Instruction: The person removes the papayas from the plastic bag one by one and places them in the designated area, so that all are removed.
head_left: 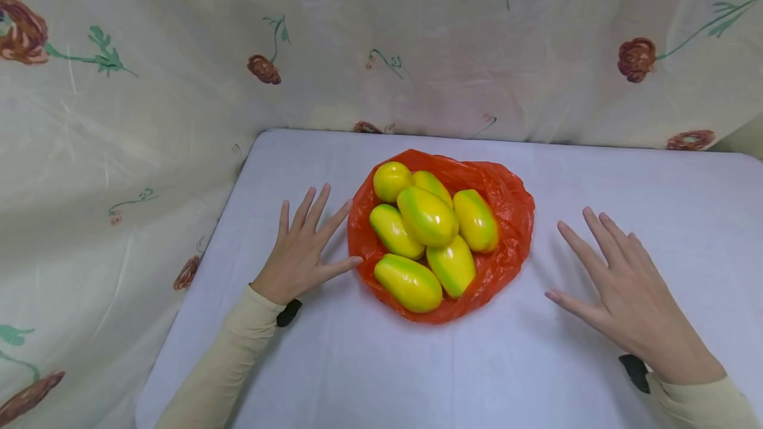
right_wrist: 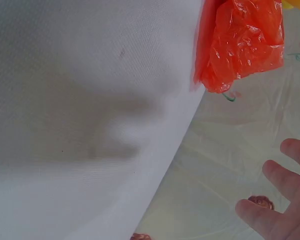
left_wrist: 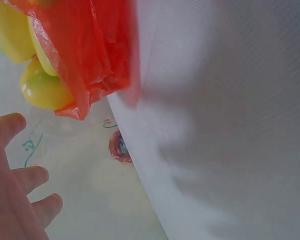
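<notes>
A red plastic bag (head_left: 512,217) sits on the table with its mouth spread wide. Several glossy yellow-green fruits, mango-like in shape, are heaped inside it, one fruit (head_left: 428,216) lying on top of the others. My left hand (head_left: 304,250) is spread at the bag's left side, its thumb and index fingertips right at the rim. To the right of the bag, my right hand (head_left: 626,290) hovers with fingers spread, apart from it and holding nothing. Both wrist views show the bag's crumpled side, the red plastic (left_wrist: 100,55) on the left and the red plastic (right_wrist: 247,45) on the right.
A white cloth covers the table (head_left: 369,376). Behind it and along the left hangs a pale curtain (head_left: 334,38) printed with brown flowers and green stems. The table's far edge runs close behind the bag.
</notes>
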### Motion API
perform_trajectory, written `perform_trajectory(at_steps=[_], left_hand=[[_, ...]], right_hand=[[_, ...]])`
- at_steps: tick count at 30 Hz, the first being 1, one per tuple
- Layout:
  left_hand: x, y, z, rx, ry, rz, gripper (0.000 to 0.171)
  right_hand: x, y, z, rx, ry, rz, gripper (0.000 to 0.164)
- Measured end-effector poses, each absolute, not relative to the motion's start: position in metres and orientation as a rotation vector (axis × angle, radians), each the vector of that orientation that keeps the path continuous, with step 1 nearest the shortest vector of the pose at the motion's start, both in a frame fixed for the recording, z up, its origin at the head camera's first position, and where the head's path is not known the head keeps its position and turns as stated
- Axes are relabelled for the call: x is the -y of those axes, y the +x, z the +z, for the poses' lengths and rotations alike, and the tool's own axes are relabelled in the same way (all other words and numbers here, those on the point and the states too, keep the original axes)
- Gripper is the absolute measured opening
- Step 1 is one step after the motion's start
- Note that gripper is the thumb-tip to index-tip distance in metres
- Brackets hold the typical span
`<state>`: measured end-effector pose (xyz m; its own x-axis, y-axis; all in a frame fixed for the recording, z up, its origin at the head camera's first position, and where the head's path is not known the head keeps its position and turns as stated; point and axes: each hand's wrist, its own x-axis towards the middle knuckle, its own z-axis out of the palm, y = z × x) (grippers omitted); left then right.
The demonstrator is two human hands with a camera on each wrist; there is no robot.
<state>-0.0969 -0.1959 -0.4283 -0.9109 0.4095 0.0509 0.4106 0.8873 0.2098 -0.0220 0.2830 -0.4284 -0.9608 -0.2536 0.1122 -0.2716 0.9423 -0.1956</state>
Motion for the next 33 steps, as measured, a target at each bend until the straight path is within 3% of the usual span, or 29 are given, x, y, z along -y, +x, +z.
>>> perform_trajectory(at_steps=[9, 18, 22, 33], left_hand=[[0.196, -0.099, -0.429, 3.041, -0.664, -0.304, 0.097], [0.193, -0.109, -0.439, 3.058, -0.692, -0.493, 0.100], [0.192, -0.112, -0.445, 3.065, -0.700, -0.657, 0.098], [0.187, -0.126, -0.457, 3.016, -0.560, -1.457, 0.089]], right_hand=[[-0.282, -0.022, -0.428, 3.008, 0.414, 0.371, 0.112], [-0.281, -0.024, -0.426, 2.837, 0.525, 0.462, 0.102], [-0.277, -0.026, -0.424, 2.711, 0.556, 0.506, 0.085], [-0.264, -0.033, -0.419, 2.568, 0.598, 0.731, 0.077]])
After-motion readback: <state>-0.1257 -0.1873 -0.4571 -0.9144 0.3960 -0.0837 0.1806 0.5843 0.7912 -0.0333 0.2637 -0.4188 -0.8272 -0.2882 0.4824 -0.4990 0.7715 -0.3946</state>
